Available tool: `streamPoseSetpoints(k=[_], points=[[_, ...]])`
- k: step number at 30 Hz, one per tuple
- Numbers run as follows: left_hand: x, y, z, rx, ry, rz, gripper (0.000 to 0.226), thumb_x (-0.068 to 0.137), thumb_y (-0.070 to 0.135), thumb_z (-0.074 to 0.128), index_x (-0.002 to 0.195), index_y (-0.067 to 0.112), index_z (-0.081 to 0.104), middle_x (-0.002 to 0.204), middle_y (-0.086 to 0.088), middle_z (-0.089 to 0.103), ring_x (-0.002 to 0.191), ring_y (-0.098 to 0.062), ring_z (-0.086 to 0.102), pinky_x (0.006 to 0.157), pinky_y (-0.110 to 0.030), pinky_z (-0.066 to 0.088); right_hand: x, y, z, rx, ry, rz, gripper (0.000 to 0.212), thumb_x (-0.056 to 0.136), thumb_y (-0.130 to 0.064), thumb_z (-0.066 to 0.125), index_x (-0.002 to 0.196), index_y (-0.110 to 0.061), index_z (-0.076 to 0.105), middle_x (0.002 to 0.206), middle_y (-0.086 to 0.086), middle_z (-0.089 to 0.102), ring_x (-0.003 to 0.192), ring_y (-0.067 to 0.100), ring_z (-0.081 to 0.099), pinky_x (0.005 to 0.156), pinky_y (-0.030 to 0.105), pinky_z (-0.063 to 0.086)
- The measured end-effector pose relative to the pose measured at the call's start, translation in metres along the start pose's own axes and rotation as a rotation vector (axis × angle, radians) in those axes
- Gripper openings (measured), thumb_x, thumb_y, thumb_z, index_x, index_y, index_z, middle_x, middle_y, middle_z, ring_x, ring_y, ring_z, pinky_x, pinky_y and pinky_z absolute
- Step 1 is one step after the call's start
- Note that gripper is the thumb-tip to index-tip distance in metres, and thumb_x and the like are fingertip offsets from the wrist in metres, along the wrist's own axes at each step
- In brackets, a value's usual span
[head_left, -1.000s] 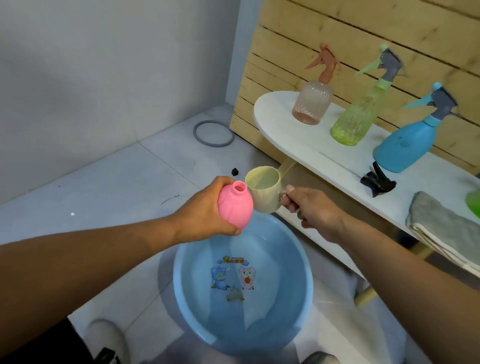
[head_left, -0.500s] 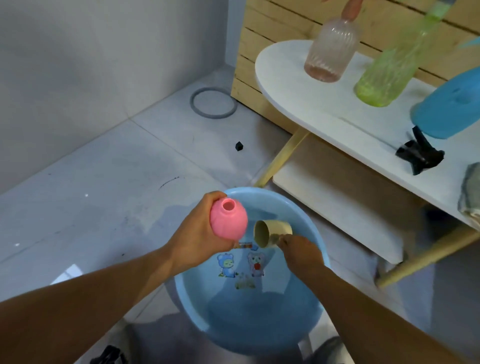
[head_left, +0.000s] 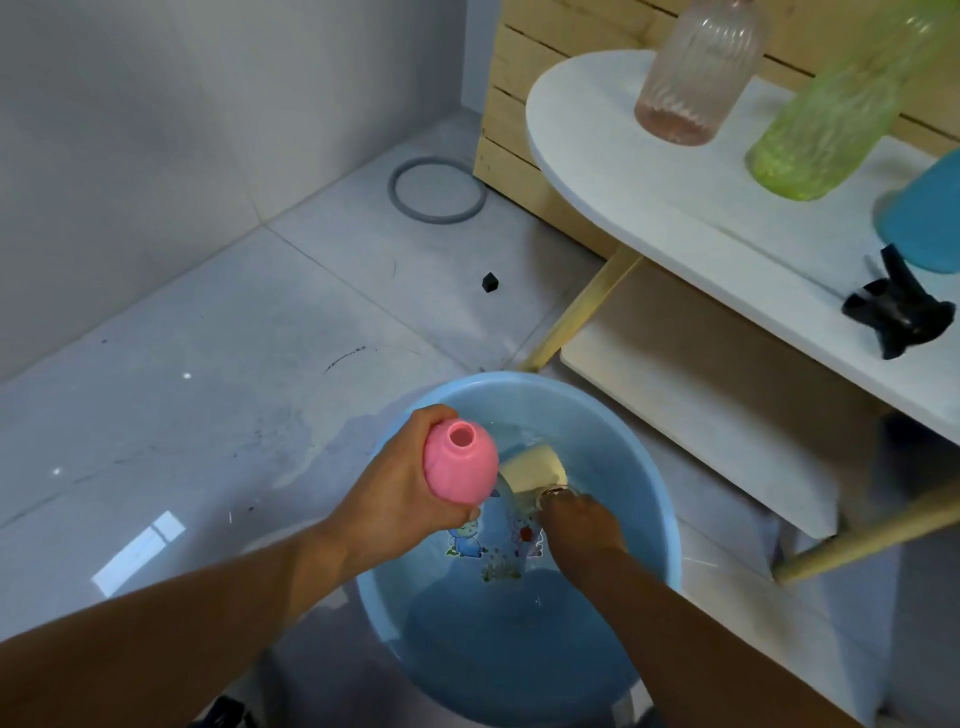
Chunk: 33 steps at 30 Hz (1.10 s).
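Gripping pink bottle (head_left: 460, 470) in curled left hand (head_left: 400, 499), mouth up, over blue basin (head_left: 519, 378); clutching cream cup (head_left: 532, 465) in curled right hand (head_left: 576, 519), tipped sideways, dipped into basin water.

Four bottles (head_left: 460, 470) (head_left: 696, 73) (head_left: 826, 119) (head_left: 924, 218), one cup (head_left: 532, 467), one basin (head_left: 519, 378)

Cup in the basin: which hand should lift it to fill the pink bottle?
Right. The right hand grips the cup, dipped into the water in the basin; the left hand is busy holding the pink bottle, mouth up.
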<state>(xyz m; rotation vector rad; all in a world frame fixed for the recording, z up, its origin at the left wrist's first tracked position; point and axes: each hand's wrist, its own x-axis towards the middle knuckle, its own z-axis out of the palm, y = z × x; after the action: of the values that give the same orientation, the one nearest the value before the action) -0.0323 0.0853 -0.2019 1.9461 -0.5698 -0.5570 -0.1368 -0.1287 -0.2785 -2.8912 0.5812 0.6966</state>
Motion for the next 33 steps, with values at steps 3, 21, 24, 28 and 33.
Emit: streamPoseSetpoints(k=[3, 21, 24, 28, 33], points=[[-0.003, -0.001, -0.002, 0.001, 0.0, 0.009, 0.089, 0.061, 0.017, 0.097, 0.12, 0.054, 0.041, 0.118, 0.031, 0.054, 0.109, 0.004, 0.057, 0.076, -0.013, 0.051, -0.001, -0.001, -0.005, 0.32, -0.018, 0.078, 0.031, 0.108, -0.031, 0.037, 0.114, -0.013, 0.063, 0.115, 0.01, 0.067, 0.108, 0.032, 0.063, 0.087, 0.035, 0.047], [-0.025, 0.071, -0.043, 0.111, -0.139, 0.152, 0.09, 0.058, 0.022, 0.099, 0.125, 0.046, 0.044, 0.117, 0.021, 0.056, 0.102, -0.005, 0.062, 0.07, -0.022, 0.058, -0.076, 0.03, -0.16, 1.07, 0.101, 0.136, 0.028, 0.085, -0.04, 0.07, 0.071, -0.019, 0.059, 0.062, 0.001, 0.036, 0.055, 0.015, 0.028, 0.049, 0.025, 0.023], [-0.03, 0.094, -0.059, 0.156, -0.174, 0.184, 0.088, 0.057, 0.023, 0.099, 0.123, 0.046, 0.045, 0.114, 0.02, 0.058, 0.099, -0.001, 0.061, 0.069, -0.022, 0.058, -0.099, 0.033, -0.195, 1.103, 0.127, 0.074, 0.032, 0.087, -0.039, 0.072, 0.063, -0.018, 0.067, 0.053, -0.004, 0.04, 0.047, 0.012, 0.031, 0.047, 0.023, 0.024], [-0.036, 0.122, -0.073, 0.194, -0.179, 0.205, 0.09, 0.056, 0.029, 0.099, 0.123, 0.049, 0.042, 0.113, 0.019, 0.059, 0.099, -0.003, 0.063, 0.074, -0.025, 0.059, -0.128, 0.03, -0.242, 1.076, 0.181, -0.018, 0.038, 0.087, -0.041, 0.072, 0.063, -0.021, 0.05, 0.053, -0.009, 0.032, 0.048, 0.01, 0.025, 0.05, 0.025, 0.021], [-0.04, 0.147, -0.083, 0.178, -0.175, 0.239, 0.092, 0.059, 0.032, 0.098, 0.127, 0.048, 0.04, 0.119, 0.022, 0.055, 0.106, -0.007, 0.061, 0.076, -0.026, 0.061, -0.156, 0.022, -0.286, 0.997, 0.332, -0.05, 0.049, 0.089, -0.041, 0.071, 0.049, -0.023, 0.052, 0.05, -0.01, 0.037, 0.045, 0.008, 0.03, 0.046, 0.024, 0.025]])
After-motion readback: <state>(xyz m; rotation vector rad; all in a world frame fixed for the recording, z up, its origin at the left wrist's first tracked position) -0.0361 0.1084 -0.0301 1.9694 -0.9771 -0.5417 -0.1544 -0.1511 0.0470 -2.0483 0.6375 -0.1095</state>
